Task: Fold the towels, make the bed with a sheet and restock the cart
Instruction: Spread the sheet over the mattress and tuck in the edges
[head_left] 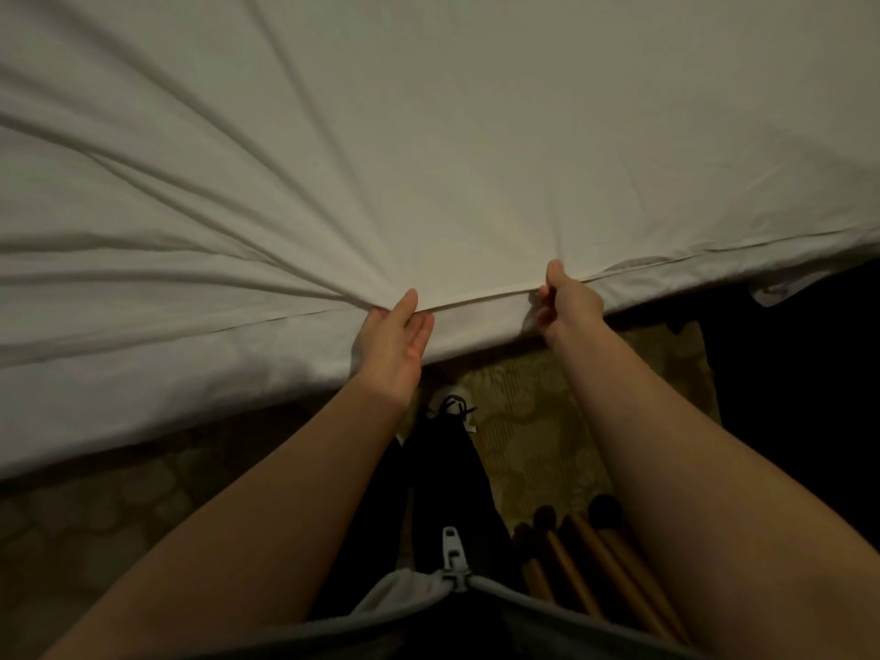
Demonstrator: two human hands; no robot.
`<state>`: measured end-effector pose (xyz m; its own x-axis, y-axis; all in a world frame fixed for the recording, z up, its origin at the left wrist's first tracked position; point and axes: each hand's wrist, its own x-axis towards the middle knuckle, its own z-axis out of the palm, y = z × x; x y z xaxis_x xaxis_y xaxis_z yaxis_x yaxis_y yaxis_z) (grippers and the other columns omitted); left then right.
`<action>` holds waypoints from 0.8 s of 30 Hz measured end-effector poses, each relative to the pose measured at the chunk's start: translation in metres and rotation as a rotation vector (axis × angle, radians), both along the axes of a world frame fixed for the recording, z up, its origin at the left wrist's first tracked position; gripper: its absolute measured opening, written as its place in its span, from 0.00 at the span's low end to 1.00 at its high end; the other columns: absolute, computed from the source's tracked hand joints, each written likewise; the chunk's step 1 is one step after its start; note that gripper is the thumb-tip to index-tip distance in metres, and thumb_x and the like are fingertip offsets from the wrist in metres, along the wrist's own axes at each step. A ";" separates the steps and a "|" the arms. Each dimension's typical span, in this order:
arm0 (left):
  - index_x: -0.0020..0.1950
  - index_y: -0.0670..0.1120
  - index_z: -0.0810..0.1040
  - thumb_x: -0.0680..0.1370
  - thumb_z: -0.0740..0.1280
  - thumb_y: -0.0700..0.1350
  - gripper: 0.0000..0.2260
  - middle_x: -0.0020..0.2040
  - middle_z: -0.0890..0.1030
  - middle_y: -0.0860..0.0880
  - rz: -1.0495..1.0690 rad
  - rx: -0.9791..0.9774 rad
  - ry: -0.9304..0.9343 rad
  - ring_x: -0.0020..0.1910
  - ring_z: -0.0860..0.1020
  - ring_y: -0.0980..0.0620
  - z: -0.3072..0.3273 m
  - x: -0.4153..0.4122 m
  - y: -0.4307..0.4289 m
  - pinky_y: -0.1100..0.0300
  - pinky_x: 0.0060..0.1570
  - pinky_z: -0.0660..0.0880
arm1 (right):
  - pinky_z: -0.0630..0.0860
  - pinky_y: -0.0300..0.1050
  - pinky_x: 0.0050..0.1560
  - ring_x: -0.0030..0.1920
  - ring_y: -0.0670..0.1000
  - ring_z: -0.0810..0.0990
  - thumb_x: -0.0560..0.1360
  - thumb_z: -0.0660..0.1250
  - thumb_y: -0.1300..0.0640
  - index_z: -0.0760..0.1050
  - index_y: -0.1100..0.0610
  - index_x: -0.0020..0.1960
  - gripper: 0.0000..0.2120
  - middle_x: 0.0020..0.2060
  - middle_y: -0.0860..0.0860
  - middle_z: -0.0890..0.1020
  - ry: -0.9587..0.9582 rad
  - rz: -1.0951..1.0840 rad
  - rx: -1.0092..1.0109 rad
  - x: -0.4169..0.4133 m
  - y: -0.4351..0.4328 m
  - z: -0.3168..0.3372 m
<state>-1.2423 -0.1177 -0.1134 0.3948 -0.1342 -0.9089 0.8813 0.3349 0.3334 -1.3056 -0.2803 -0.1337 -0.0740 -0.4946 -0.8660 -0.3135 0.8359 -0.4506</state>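
1. Both hands are on the near edge of the sheet (pixel 476 135) in the head view. The left hand (pixel 393 343) pinches the cloth between thumb and fingers with its palm turned up. The right hand (pixel 569 302) is curled round the hem, thumb on top.
2. Straight ahead of the person, the sheet lies spread flat and runs away from them. Its near edge hangs down over the side, just above the patterned carpet (pixel 538 421).
3. That hem runs crosswise, left to right, so the hands sit side by side along it with a short stretch of taut edge between them. The right hand reaches a little farther forward than the left.
4. Deep creases fan out from the left hand's grip towards the left, while the cloth beyond the right hand looks far smoother. I'd judge the slack is on the left, so the next pull should come back towards the body, with the left hand doing more of the work.
5. Below the arms, a shoe (pixel 450 404) stands on the carpet near the hanging edge. Some wooden legs (pixel 595 554) lie close beside the right forearm.
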 end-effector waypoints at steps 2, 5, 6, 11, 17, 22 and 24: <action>0.49 0.45 0.75 0.78 0.64 0.35 0.05 0.48 0.78 0.49 0.025 0.010 -0.015 0.48 0.78 0.54 0.001 -0.001 -0.004 0.61 0.56 0.73 | 0.63 0.34 0.19 0.24 0.43 0.72 0.76 0.68 0.53 0.72 0.58 0.43 0.10 0.30 0.50 0.75 0.007 -0.004 -0.016 0.000 0.003 0.003; 0.49 0.44 0.75 0.78 0.64 0.34 0.06 0.48 0.78 0.49 0.053 0.041 -0.033 0.48 0.78 0.54 0.000 -0.003 -0.007 0.62 0.55 0.73 | 0.61 0.34 0.17 0.23 0.43 0.70 0.78 0.66 0.51 0.71 0.57 0.40 0.12 0.31 0.50 0.74 -0.021 -0.006 0.007 0.003 0.025 0.008; 0.49 0.44 0.75 0.78 0.64 0.34 0.06 0.48 0.79 0.49 0.056 0.046 -0.040 0.48 0.78 0.54 0.000 -0.003 -0.008 0.62 0.56 0.73 | 0.59 0.34 0.17 0.20 0.42 0.68 0.77 0.66 0.50 0.70 0.56 0.39 0.13 0.29 0.50 0.72 -0.061 0.013 0.063 0.006 0.037 0.010; 0.45 0.42 0.74 0.78 0.64 0.34 0.04 0.42 0.79 0.45 0.063 0.073 -0.042 0.35 0.79 0.54 0.001 -0.005 -0.009 0.65 0.39 0.79 | 0.59 0.34 0.17 0.18 0.44 0.66 0.74 0.70 0.50 0.71 0.56 0.39 0.13 0.22 0.49 0.70 -0.218 0.125 0.354 0.035 0.093 0.016; 0.55 0.40 0.73 0.79 0.63 0.37 0.05 0.49 0.79 0.44 0.130 -0.027 -0.075 0.47 0.80 0.51 0.003 -0.004 -0.006 0.60 0.51 0.78 | 0.67 0.37 0.22 0.23 0.46 0.69 0.74 0.71 0.60 0.71 0.60 0.36 0.12 0.26 0.51 0.71 -0.090 0.191 0.141 0.043 0.093 0.014; 0.53 0.44 0.75 0.79 0.63 0.40 0.03 0.50 0.80 0.45 0.189 -0.092 -0.069 0.48 0.80 0.50 0.007 0.019 0.009 0.57 0.48 0.78 | 0.68 0.38 0.30 0.28 0.46 0.70 0.73 0.72 0.58 0.71 0.59 0.36 0.12 0.30 0.50 0.73 -0.062 0.232 0.106 0.041 0.095 0.008; 0.51 0.44 0.75 0.79 0.64 0.40 0.02 0.48 0.80 0.45 0.221 -0.102 -0.034 0.48 0.80 0.50 0.007 0.025 0.016 0.57 0.48 0.77 | 0.67 0.38 0.29 0.27 0.47 0.69 0.73 0.72 0.57 0.71 0.59 0.35 0.13 0.29 0.50 0.73 -0.053 0.234 0.103 0.040 0.096 0.007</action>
<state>-1.2170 -0.1016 -0.1059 0.4550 -0.1319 -0.8807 0.7718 0.5518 0.3161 -1.2656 -0.1846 -0.1271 0.0792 -0.4015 -0.9124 -0.4821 0.7857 -0.3876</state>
